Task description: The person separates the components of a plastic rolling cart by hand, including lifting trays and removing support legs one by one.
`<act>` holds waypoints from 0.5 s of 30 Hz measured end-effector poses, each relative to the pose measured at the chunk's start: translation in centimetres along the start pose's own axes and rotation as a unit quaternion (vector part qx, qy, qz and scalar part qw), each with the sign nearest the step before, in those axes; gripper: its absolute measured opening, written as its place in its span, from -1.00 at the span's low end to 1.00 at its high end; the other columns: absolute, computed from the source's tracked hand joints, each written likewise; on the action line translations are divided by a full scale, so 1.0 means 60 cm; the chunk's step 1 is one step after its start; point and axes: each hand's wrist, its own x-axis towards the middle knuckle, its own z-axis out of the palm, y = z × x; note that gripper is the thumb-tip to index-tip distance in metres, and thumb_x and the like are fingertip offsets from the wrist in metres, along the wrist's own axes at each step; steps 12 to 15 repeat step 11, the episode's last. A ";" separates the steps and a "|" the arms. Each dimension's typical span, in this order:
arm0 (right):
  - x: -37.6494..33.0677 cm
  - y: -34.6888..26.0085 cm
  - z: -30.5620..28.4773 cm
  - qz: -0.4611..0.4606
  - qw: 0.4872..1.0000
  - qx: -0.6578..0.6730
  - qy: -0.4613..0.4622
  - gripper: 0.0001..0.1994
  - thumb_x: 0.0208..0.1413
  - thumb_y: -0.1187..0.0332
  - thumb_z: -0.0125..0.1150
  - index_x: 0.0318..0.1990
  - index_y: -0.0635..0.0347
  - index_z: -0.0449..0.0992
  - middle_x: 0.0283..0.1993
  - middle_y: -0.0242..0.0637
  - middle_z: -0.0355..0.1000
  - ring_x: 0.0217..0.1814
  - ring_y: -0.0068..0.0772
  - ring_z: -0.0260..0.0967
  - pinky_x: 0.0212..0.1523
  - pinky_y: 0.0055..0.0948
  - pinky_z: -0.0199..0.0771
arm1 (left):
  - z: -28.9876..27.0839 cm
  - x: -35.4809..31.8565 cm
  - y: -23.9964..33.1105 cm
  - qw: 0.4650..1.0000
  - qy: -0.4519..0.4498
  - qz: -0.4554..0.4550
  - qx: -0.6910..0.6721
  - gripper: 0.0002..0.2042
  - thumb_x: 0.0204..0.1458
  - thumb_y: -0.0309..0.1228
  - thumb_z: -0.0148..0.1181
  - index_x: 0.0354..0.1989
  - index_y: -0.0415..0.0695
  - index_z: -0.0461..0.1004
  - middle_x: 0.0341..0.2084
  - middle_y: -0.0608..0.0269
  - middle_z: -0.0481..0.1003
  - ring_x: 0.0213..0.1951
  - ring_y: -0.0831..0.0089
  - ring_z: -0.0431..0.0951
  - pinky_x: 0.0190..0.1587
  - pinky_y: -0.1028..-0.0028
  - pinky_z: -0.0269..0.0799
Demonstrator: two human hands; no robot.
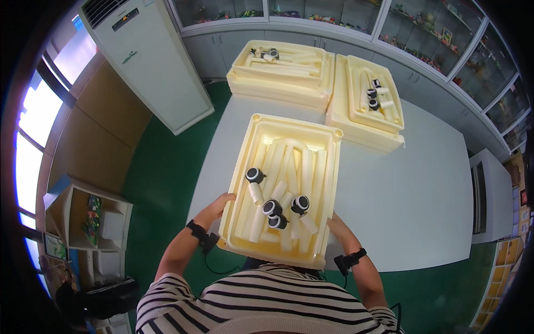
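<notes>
A cream plastic tray [335, 167] is directly in front of me at the near edge of the table. My left hand [222, 204] grips its left side and my right hand [336, 225] its right side; most of the fingers are hidden by the tray. Inside lie long cream tubes [306, 172], one of them bent at the far end, and short tube pieces. Among these are several black-and-white caster wheels [272, 208]. Whether the tray rests on the table or is lifted I cannot tell.
The pale grey table [411, 195] extends to the right. On its far side stand a left stack of cream trays [278, 92] and a right stack [361, 136], with tubes and casters on top. Beyond are glass cabinets [328, 19]; a white air conditioner [150, 61] stands at left.
</notes>
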 end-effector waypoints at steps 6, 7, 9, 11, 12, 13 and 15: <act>0.086 -0.072 0.113 0.006 0.999 0.003 0.036 -0.34 0.09 0.17 0.03 0.25 0.26 -0.09 0.20 -0.19 0.12 0.20 -0.39 0.09 0.15 -0.47 0.12 | -0.120 -0.018 0.092 0.998 0.009 -0.017 -0.057 -0.58 -0.07 -0.22 -0.02 -0.08 -0.26 0.37 -0.24 0.08 0.49 -0.27 0.34 0.54 -0.18 0.42 0.46; 0.100 -0.079 0.119 0.015 0.999 0.022 0.046 -0.35 0.09 0.16 0.04 0.24 0.26 -0.05 0.19 -0.19 0.13 0.20 -0.40 0.09 0.15 -0.47 0.12 | -0.129 -0.015 0.116 0.998 0.002 -0.024 -0.062 -0.58 -0.07 -0.22 -0.02 -0.08 -0.26 0.37 -0.24 0.08 0.49 -0.27 0.34 0.54 -0.18 0.42 0.46; 0.118 -0.122 0.139 0.032 0.998 0.024 0.041 -0.35 0.08 0.14 0.05 0.24 0.25 -0.03 0.19 -0.19 0.13 0.21 -0.41 0.09 0.15 -0.47 0.12 | -0.125 -0.025 0.177 0.998 0.061 -0.033 -0.005 -0.52 -0.08 -0.16 0.03 -0.04 -0.23 0.35 -0.19 0.16 0.47 -0.19 0.37 0.50 -0.11 0.48 0.38; 0.133 -0.165 0.165 0.043 0.997 0.059 -0.005 -0.32 0.06 0.10 0.09 0.24 0.23 -0.03 0.20 -0.19 0.13 0.20 -0.41 0.11 0.16 -0.48 0.13 | -0.173 -0.004 0.180 0.996 0.079 -0.041 0.016 -0.54 -0.09 -0.15 0.07 -0.01 -0.11 0.36 -0.18 0.21 0.47 -0.08 0.41 0.44 0.02 0.60 0.26; 0.133 -0.165 0.165 0.043 0.997 0.059 -0.005 -0.32 0.06 0.10 0.09 0.24 0.23 -0.03 0.20 -0.19 0.13 0.20 -0.41 0.11 0.16 -0.48 0.13 | -0.173 -0.004 0.180 0.996 0.079 -0.041 0.016 -0.54 -0.09 -0.15 0.07 -0.01 -0.11 0.36 -0.18 0.21 0.47 -0.08 0.41 0.44 0.02 0.60 0.26; 0.133 -0.165 0.165 0.043 0.997 0.059 -0.005 -0.32 0.06 0.10 0.09 0.24 0.23 -0.03 0.20 -0.19 0.13 0.20 -0.41 0.11 0.16 -0.48 0.13 | -0.173 -0.004 0.180 0.996 0.079 -0.041 0.016 -0.54 -0.09 -0.15 0.07 -0.01 -0.11 0.36 -0.18 0.21 0.47 -0.08 0.41 0.44 0.02 0.60 0.26; 0.133 -0.165 0.165 0.043 0.997 0.059 -0.005 -0.32 0.06 0.10 0.09 0.24 0.23 -0.03 0.20 -0.19 0.13 0.20 -0.41 0.11 0.16 -0.48 0.13 | -0.173 -0.004 0.180 0.996 0.079 -0.041 0.016 -0.54 -0.09 -0.15 0.07 -0.01 -0.11 0.36 -0.18 0.21 0.47 -0.08 0.41 0.44 0.02 0.60 0.26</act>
